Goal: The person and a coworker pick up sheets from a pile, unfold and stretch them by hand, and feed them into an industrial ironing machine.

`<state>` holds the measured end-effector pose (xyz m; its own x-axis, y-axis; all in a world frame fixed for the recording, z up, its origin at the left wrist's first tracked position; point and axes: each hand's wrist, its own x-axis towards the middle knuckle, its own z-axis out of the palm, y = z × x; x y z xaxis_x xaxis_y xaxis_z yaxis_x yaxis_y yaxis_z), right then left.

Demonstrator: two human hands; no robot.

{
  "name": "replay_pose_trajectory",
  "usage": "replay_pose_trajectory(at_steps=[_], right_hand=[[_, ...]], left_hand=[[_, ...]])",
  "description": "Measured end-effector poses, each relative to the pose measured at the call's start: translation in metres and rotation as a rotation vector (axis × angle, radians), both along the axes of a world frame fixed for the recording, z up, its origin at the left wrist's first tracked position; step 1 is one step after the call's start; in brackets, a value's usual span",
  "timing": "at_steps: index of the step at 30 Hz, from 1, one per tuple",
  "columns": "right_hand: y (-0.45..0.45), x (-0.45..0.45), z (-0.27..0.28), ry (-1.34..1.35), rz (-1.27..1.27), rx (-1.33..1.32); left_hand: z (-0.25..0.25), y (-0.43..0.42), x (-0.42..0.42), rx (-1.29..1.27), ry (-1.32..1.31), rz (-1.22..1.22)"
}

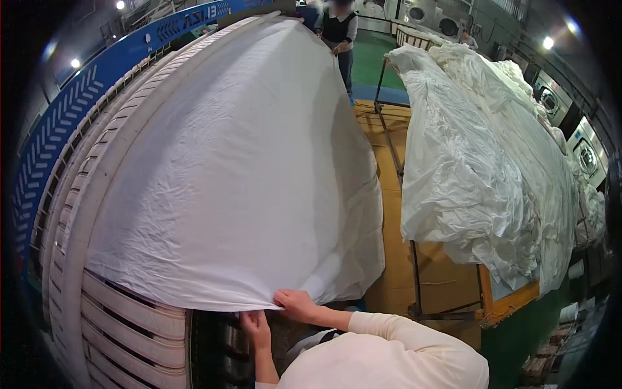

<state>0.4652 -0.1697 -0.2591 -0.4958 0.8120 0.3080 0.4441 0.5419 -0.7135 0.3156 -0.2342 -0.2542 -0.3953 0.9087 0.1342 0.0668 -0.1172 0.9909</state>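
Note:
A large white sheet lies spread over the feed side of a long machine and hangs down along its right side. My right hand is closed on the sheet's near edge, thumb side up. Just left of it and lower, my left hand has its fingers curled up against the same hem, gripping it from beneath; its fingertips are partly hidden by the cloth. Creases run along the sheet's left part, while its middle is fairly smooth. At the far end another person stands with hands near the sheet's far right edge.
White slatted feed bands and a long pale roller run along the left, below a blue machine beam. On the right, a metal-framed cart carries heaped white linen. Washing machines line the far right.

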Motion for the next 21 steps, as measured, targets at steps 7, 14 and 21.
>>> replay_pose_trajectory(at_steps=[7,14,21], right_hand=[[-0.001,0.010,0.035,0.070,-0.022,0.191],[0.003,0.015,0.075,0.158,-0.005,0.389],[0.003,0.002,0.099,0.190,0.014,0.425]], left_hand=[[0.016,0.002,0.017,0.207,0.016,0.215],[0.038,0.016,0.023,0.288,0.275,0.425],[-0.027,0.050,-0.016,-0.027,0.337,0.152]])
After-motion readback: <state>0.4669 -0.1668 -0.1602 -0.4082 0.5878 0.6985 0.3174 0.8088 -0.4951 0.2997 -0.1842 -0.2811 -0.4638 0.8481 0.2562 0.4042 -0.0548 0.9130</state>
